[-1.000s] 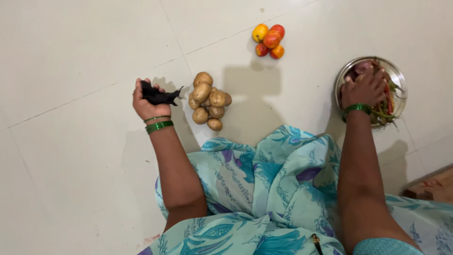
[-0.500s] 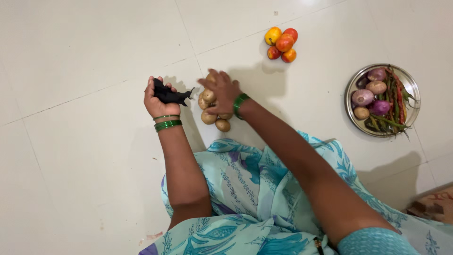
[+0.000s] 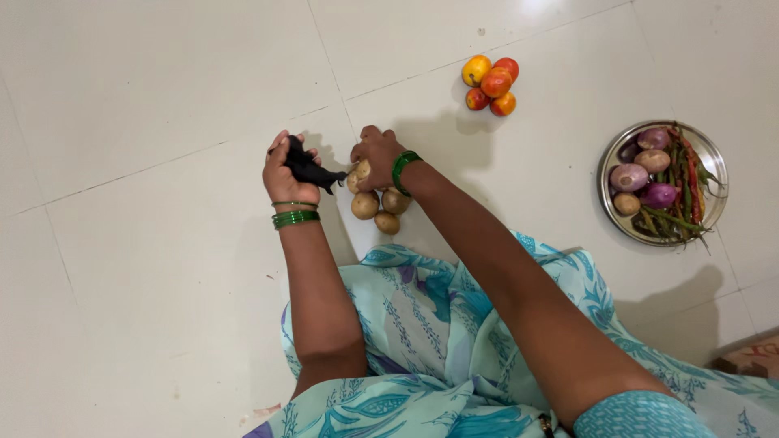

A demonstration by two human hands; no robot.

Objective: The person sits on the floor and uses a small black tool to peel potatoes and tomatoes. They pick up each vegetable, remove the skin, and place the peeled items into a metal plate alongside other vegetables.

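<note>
Your left hand (image 3: pixel 284 173) is curled tight around a small black tool with a pointy tip (image 3: pixel 311 171), held up over the white tiled floor (image 3: pixel 146 97). Just beside it, your right hand (image 3: pixel 375 156) is closed on a round brown potato (image 3: pixel 363 169) at the top of the little potato pile (image 3: pixel 378 208). Farther right sit a bunch of red and yellow tomatoes (image 3: pixel 490 81) and a shiny round metal plate (image 3: pixel 714 166) of purple onions and long chillies.

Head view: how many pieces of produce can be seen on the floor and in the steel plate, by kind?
Potatoes under the right hand: 4 visible, others may be hidden
Tomatoes: 5
Onions in the steel plate: about 5
Chillies: a bunch, too tangled to count
Total countable: about 14
</note>
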